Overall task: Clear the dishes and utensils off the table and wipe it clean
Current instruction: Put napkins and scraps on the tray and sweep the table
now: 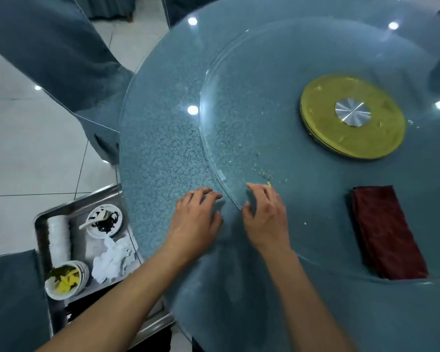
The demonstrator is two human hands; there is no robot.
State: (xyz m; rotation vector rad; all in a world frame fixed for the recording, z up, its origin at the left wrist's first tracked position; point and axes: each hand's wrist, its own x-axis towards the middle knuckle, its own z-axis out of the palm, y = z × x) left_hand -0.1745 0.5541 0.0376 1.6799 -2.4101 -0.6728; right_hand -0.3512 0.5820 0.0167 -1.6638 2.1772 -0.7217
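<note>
Both hands are empty, fingers spread: left hand (197, 215) flat on the table (158, 153), right hand (264, 214) at the glass turntable (239, 97) rim, probably to spin crumbs (266, 174) nearer. Dirty dishes (66, 279) already sit in the metal tray (42, 224) beside the table; the red cloth (386, 232) waits on the turntable for wiping

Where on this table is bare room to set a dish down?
Bare: the tabletop ring left of the glass turntable, and the turntable's far side beyond the yellow hub. Crowded: crumbs by the right hand, red cloth, and the tray.
</note>
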